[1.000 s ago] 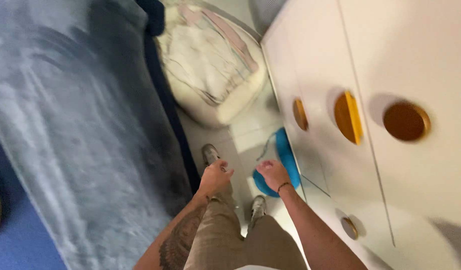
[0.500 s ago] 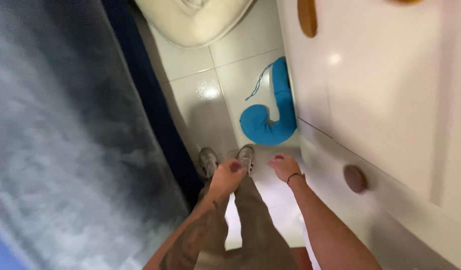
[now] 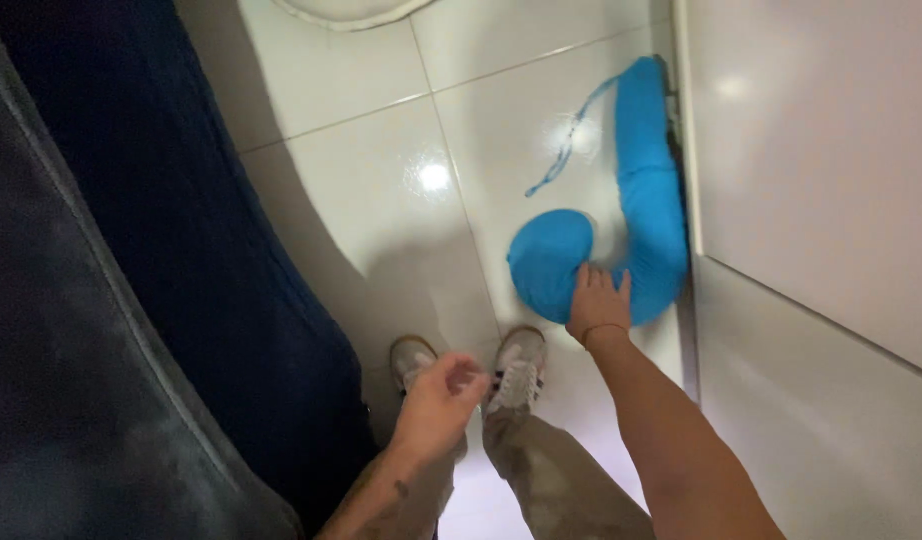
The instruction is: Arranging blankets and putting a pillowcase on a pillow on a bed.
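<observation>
**Reaching for the blue cushion**

Blue cushion (image 3: 631, 240) curled on the tiled floor (image 3: 381, 220), against the white cabinet (image 3: 821, 200) just beyond the fingers. Right hand (image 3: 596, 303) resting on it, fingers spread, not yet closed. Left hand (image 3: 436, 398) hanging loosely curled, empty, above the shoes (image 3: 516, 370). Best gripped at the thick bend, cord included.

Blue cushion (image 3: 649, 215) matt cloth; floor tiles (image 3: 361, 200) glossy (glare spots); cabinet (image 3: 821, 160) smooth gloss.

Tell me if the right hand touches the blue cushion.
Touching. The head view shows the right hand laid on the blue cushion at its curved lower end, fingers spread over the fabric with no gap visible.
</observation>
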